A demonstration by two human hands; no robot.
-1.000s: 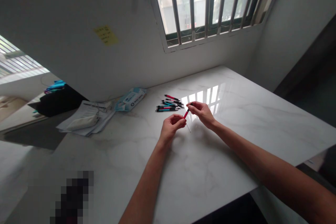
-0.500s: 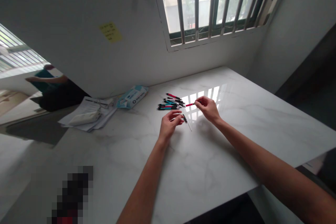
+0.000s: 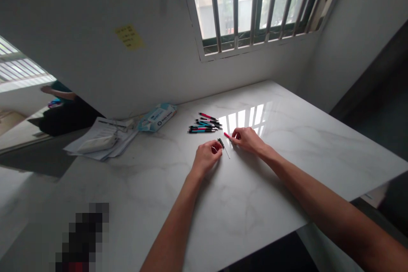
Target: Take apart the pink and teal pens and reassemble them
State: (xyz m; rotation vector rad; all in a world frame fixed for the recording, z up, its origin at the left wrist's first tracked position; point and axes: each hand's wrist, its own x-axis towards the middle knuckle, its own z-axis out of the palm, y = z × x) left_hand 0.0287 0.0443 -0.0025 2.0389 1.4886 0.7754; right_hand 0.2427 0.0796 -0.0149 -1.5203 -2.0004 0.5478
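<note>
My right hand (image 3: 247, 139) is closed in a pinch on a red pen barrel (image 3: 227, 135), whose red end points up and left, away from the fingers. To its left, my left hand (image 3: 206, 157) rests low over the table with its fingers curled and the fingertips drawn together; whatever they hold, if anything, is hidden. Right beside those fingertips lies a dark pen part (image 3: 221, 143), and a thin white refill (image 3: 227, 152) extends from it toward me. Just beyond both hands is a loose pile of pens (image 3: 204, 126) in red, blue, white and black.
A blue-and-white wipes packet (image 3: 158, 117) lies against the wall. Left of it, a white object (image 3: 99, 142) sits on stacked papers (image 3: 106, 125). The marble-patterned table (image 3: 274, 187) meets a wall with a barred window. Another person's arm (image 3: 62, 93) shows at far left.
My right hand has lowered toward me, and the red barrel in it has tilted upward to the left. My left hand has come slightly nearer me, while the dark part and refill stay put.
</note>
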